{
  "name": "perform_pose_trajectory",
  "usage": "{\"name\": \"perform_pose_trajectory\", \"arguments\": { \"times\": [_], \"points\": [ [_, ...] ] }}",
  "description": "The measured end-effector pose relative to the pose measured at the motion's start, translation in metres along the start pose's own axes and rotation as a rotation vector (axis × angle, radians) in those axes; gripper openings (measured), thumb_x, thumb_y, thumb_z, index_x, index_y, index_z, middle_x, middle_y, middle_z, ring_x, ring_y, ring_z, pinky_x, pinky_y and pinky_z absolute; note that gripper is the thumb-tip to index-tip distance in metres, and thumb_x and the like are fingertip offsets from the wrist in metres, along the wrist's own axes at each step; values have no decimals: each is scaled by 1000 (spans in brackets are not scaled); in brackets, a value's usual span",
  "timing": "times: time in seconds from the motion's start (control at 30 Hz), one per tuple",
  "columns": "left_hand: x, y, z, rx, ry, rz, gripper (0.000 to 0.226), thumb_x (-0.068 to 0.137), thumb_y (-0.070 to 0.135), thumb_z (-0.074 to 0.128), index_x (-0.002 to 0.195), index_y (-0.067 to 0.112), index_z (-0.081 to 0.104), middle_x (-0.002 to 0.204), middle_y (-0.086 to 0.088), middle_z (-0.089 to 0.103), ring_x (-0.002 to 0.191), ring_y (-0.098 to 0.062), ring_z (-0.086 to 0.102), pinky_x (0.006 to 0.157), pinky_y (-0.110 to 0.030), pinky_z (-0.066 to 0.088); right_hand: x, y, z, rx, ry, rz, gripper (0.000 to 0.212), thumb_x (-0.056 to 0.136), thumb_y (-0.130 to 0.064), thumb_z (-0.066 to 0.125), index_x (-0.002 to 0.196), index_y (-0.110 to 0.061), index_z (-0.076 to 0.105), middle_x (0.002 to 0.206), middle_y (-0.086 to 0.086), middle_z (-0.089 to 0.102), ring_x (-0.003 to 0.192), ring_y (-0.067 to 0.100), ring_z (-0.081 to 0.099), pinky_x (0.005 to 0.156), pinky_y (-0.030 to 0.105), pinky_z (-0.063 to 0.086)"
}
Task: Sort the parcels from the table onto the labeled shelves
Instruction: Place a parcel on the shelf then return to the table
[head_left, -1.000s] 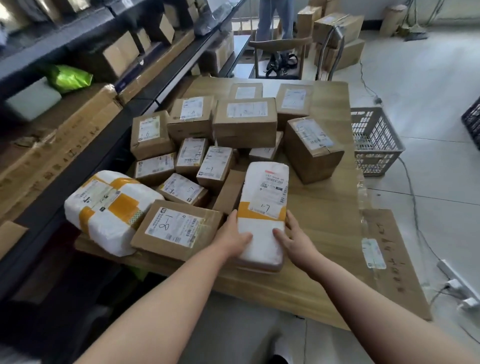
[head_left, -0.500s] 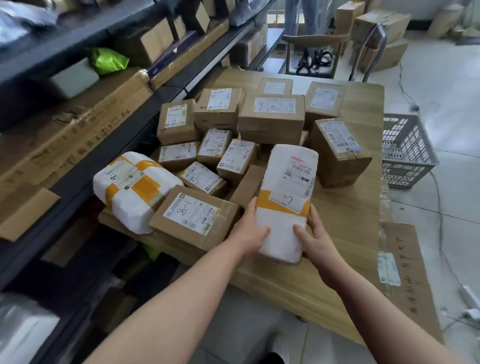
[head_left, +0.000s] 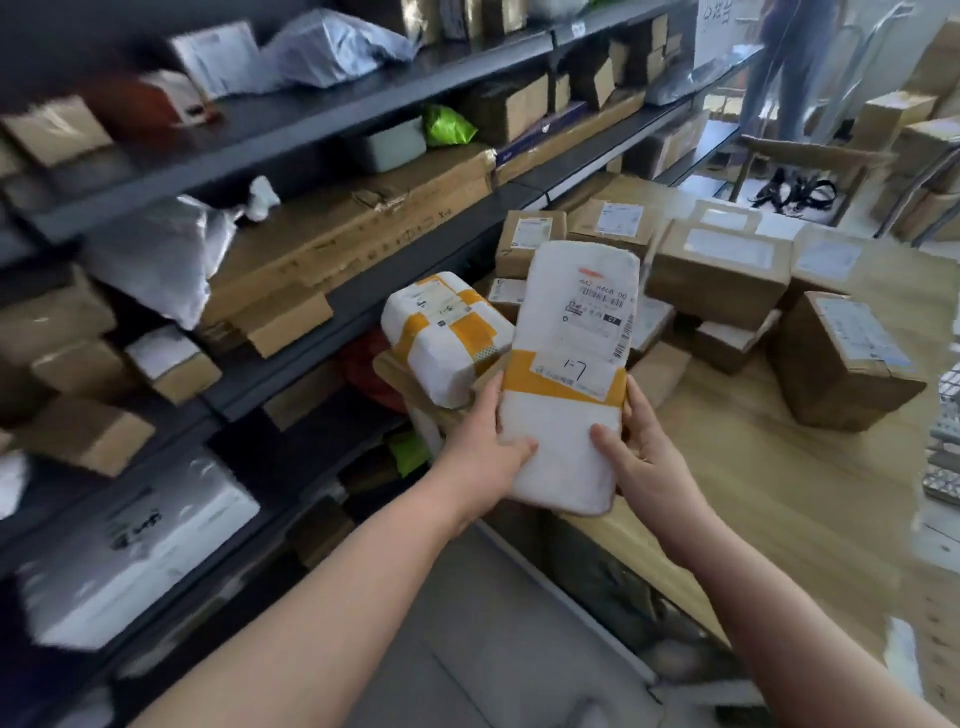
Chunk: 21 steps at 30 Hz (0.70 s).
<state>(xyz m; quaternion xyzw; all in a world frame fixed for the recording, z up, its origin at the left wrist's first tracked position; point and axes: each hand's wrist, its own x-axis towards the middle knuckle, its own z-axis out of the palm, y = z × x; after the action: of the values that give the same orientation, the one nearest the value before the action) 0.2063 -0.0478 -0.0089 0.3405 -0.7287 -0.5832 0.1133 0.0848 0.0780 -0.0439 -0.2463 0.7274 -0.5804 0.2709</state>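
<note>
The white parcel (head_left: 569, 374) is held above the near edge of the wooden table (head_left: 779, 499), its long axis running away from the person, top tilted slightly right; it is a soft white bag banded with orange tape, label facing up, handwritten "1-7", though blur leaves that uncertain; left hand (head_left: 480, 462) and right hand (head_left: 641, 457) grip its lower sides, thumbs on top.

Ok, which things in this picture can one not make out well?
Head view, shelves: any labels lost to motion blur.
Head view, held parcel: small print too small; left hand and right hand cover its lower sides.
Head view, basket: cut off by right edge.
</note>
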Motion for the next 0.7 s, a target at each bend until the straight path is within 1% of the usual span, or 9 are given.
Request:
{"name": "perform_pose_trajectory", "arguments": {
  "times": [0.07,0.2,0.27,0.33,0.43,0.5,0.57,0.63,0.7],
  "points": [
    [-27,-16,-34,17,100,-25,80,90,5,61,151,39,21,126,15,52,119,-8,52,104,-26,40,-11,-7,40,-38,-86,-26,62,97,-24,55,148,-45,26,121,-22,59,105,-4,58,98,28,45],
    [-88,-60,-101,26,218,-108,84,91,15,60,151,48,11,128,20,52,120,-11,52,108,-38,41,-43,-16,123,-70,-266,-32,62,97,-25,54,149,-41,24,119,-19,60,105,3,60,87,20,47],
    [-122,-81,-132,10,274,-138,75,92,13,59,145,49,21,119,27,53,116,-8,52,106,-35,41,-66,-19,164,-85,-355,-25,61,98,-28,53,149,-43,23,125,-16,59,108,6,60,94,27,48],
    [-158,-104,-161,-9,330,-178,71,89,16,60,142,47,25,124,23,54,116,-9,52,106,-38,42,-88,-18,205,-119,-453,-31,60,98,-31,53,147,-46,23,128,-17,58,112,8,60,100,35,48],
    [-214,-138,-201,-45,449,-241,80,88,16,60,150,44,17,137,13,53,119,-15,53,105,-43,44,-120,-20,268,-194,-600,-71,59,97,-32,52,146,-50,24,127,-17,60,108,7,61,95,31,49],
    [-253,-156,-224,-80,553,-285,81,91,13,58,150,46,14,134,11,54,118,-17,54,104,-42,45,-144,-26,309,-222,-693,-101,61,98,-30,51,148,-46,20,125,-17,59,100,4,60,84,22,47],
    [-292,-173,-246,-103,661,-319,83,92,13,58,150,48,10,132,12,53,117,-17,54,103,-40,45,-171,-33,349,-227,-795,-126,64,99,-28,50,150,-43,14,123,-18,56,96,2,58,79,19,46],
    [-330,-188,-262,-149,763,-334,80,94,11,55,149,47,10,124,18,50,116,-13,52,98,-32,46,-199,-39,385,-219,-909,-157,62,100,-29,49,147,-47,13,125,-16,57,100,3,60,83,24,50],
    [-368,-198,-275,-189,856,-341,73,96,6,51,144,46,12,110,24,46,112,-10,49,85,-23,45,-226,-44,418,-221,-1011,-199,59,99,-28,49,145,-45,17,129,-14,57,104,5,60,90,32,52]
  ]
}}
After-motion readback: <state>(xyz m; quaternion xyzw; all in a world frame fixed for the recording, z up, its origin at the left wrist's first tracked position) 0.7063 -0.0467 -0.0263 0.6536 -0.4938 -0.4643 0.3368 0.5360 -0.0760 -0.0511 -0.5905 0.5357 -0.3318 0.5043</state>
